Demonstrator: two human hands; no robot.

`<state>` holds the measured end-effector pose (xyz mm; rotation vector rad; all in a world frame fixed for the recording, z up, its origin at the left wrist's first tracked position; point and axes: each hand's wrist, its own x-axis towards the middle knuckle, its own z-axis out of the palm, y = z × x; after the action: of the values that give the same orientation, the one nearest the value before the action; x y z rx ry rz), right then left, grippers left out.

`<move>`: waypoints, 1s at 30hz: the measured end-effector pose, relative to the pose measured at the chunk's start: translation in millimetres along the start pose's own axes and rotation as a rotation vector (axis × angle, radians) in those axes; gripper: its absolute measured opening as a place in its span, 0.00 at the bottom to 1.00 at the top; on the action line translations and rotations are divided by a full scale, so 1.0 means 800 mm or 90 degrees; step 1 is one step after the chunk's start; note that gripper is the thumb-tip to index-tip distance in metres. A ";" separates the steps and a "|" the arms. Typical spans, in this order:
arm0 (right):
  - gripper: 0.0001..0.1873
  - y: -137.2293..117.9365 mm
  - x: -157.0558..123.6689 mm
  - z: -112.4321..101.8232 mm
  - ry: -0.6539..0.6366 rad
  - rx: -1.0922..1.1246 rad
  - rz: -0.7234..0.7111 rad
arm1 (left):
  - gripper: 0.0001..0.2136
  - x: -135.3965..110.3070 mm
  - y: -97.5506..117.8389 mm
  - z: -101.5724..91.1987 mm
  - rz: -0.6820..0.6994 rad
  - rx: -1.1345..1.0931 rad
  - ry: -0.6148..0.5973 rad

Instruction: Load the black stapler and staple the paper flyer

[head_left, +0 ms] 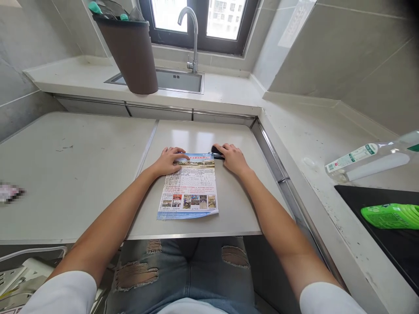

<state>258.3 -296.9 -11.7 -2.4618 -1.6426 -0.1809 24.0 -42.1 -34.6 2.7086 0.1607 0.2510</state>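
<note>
A printed flyer (191, 185) with blue bands, text and small photos lies on the white tabletop (183, 135), its lower right corner curling up slightly. My left hand (168, 161) rests on its upper left corner, fingers stretched out and thumb apart, pressing the paper down. At the upper right corner, my right hand (234, 158) is closed round a black stapler-like tool (216, 151). The tool's tip meets the flyer's edge; my fingers hide most of its body, so its exact kind is unclear.
A brown bin (131, 56) holding bottles stands by the sink (180, 80) and faucet (195, 39). On the right counter (314, 131) are a clear bottle (369, 159) and a green bottle (391, 216) on a black panel. A metal-edged ledge borders the table's back and right.
</note>
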 end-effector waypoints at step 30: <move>0.33 -0.087 -0.055 -0.006 -0.009 0.256 -0.048 | 0.16 0.012 -0.035 0.012 -0.161 -0.254 0.237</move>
<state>176.8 -311.4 -10.0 -2.1068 -1.5948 0.1452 33.4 -18.8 -53.2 2.1975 0.5004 0.6362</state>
